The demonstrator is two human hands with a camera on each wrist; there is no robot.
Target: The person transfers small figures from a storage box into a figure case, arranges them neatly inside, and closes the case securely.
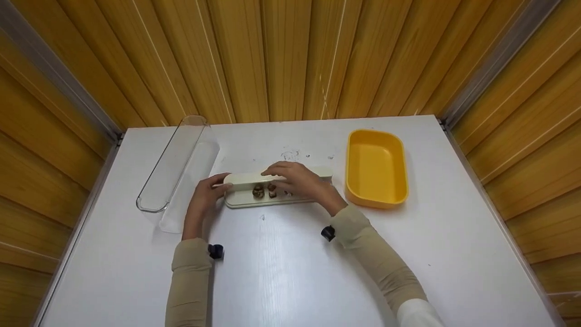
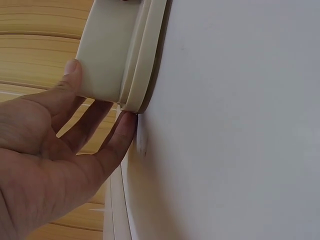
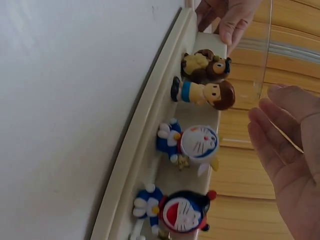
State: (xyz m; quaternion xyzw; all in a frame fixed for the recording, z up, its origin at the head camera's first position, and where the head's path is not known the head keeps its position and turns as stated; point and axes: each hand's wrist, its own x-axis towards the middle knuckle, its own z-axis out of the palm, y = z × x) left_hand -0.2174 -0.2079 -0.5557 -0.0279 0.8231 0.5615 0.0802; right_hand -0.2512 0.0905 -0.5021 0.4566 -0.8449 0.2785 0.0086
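A long cream display base [image 1: 239, 198] with a raised back wall lies near the middle of the table. My left hand [image 1: 205, 195] holds its left end, with the thumb on the wall [image 2: 107, 55] and the fingers curled around the end. Over the base's right half hovers my right hand [image 1: 302, 180], with nothing in its loosely bent fingers. In the right wrist view several small figurines stand in a row on the base: a brown animal [image 3: 205, 65], a brown-haired boy [image 3: 200, 94], a blue-and-white cat [image 3: 197, 142] and another cat [image 3: 175, 215] in a dark cap.
A clear plastic cover [image 1: 174, 168] lies on the left of the white table [image 1: 268, 263]. To the right stands a deep yellow bin [image 1: 379, 168]. Wood-patterned panels [image 1: 286, 59] enclose the back and sides.
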